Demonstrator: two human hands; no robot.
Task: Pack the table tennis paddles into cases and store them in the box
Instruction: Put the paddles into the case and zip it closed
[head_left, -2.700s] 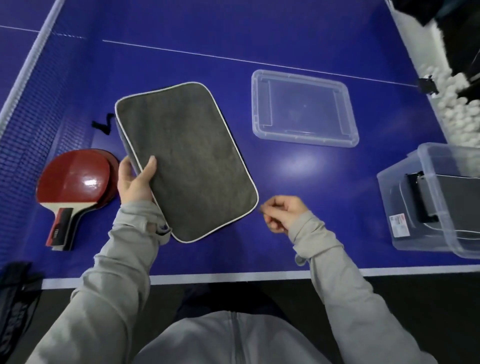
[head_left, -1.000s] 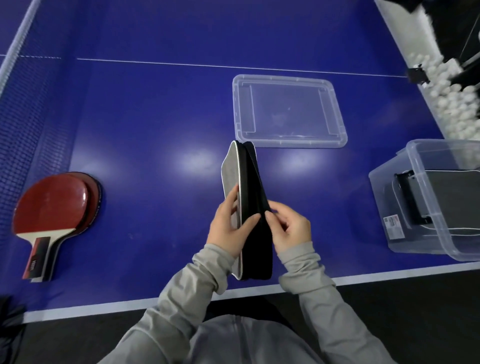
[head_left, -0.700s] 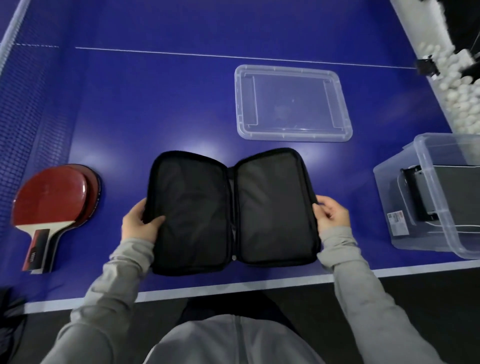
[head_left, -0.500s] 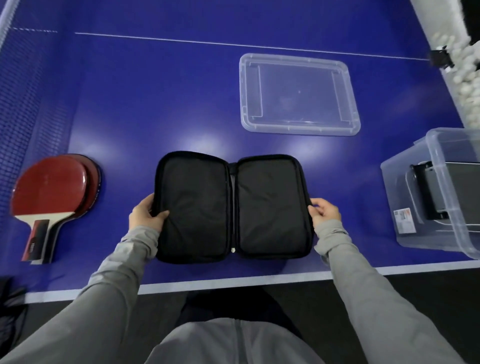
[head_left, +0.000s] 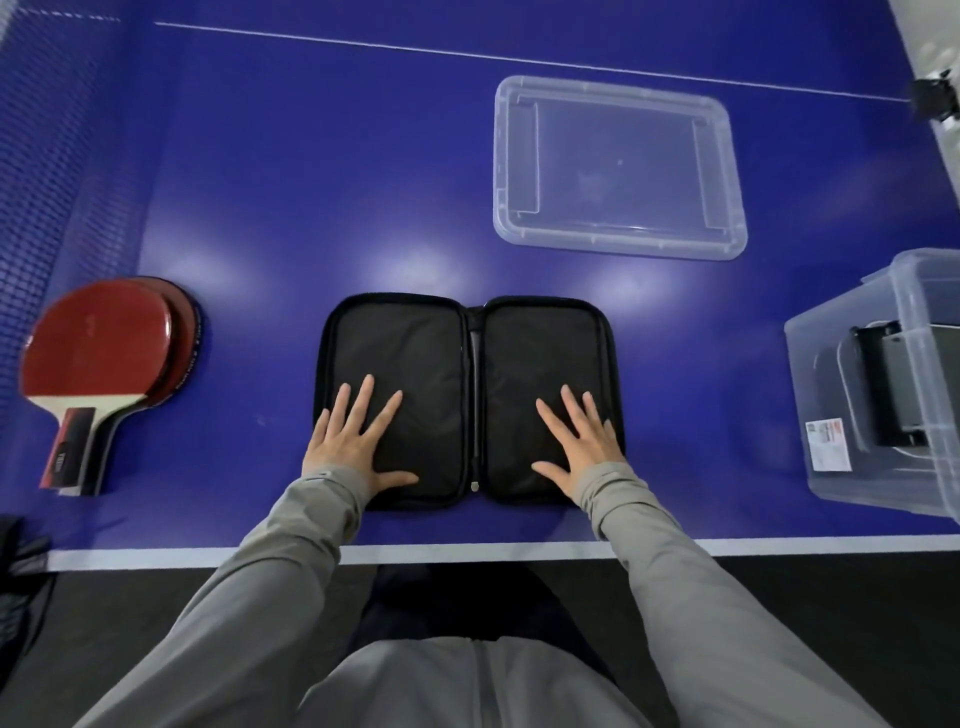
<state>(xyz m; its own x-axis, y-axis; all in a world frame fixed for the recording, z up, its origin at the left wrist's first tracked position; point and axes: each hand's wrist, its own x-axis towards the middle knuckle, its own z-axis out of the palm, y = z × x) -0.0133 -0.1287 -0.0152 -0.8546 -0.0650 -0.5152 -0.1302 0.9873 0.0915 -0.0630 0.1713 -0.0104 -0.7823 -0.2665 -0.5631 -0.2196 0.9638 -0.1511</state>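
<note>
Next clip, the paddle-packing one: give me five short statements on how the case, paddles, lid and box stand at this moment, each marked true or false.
1. The black case lies unzipped and spread flat on the table. True.
2. The left hand grips a paddle. False: it rests flat with straight fingers on the left half of the case, as the right hand does on the right half.
3. The red paddles lie stacked at the left, outside the case. True.
4. The clear lid sits on the box. False: it lies on the table beyond the case, apart from the box.
5. The box is empty. False: a dark case already lies inside it.
</note>
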